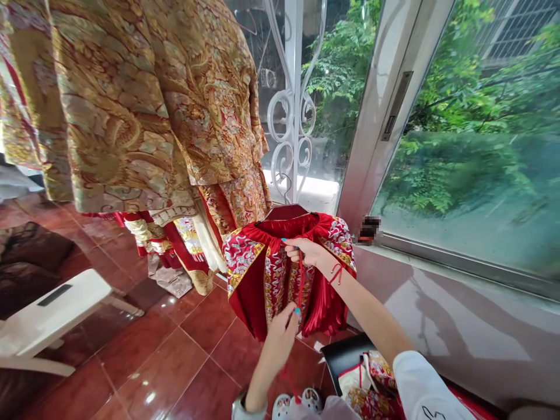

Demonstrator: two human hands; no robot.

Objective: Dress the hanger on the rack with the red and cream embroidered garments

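Observation:
A red embroidered garment [249, 256] with silver and gold patterns hangs by its gathered neckline from a hanger [286, 211] in front of me. My right hand [304, 252] is closed at the front of the neckline, fingers pinched by the top of a red cord [301, 280]. Below it, my left hand [282, 332] pinches that cord lower down, in front of the embroidered front bands. The cord runs taut between both hands. A red tassel fringe [324, 312] hangs on the garment's right side. The right fingertips partly hide what they grip.
Gold embroidered robes [144, 105] hang close by on the left. A white stool [65, 315] stands on the red tiled floor [161, 367]. At lower right, a black chair [339, 353] bears folded embroidered cloth [371, 402]. A window [472, 175] and white scrolled ironwork [292, 134] lie beyond.

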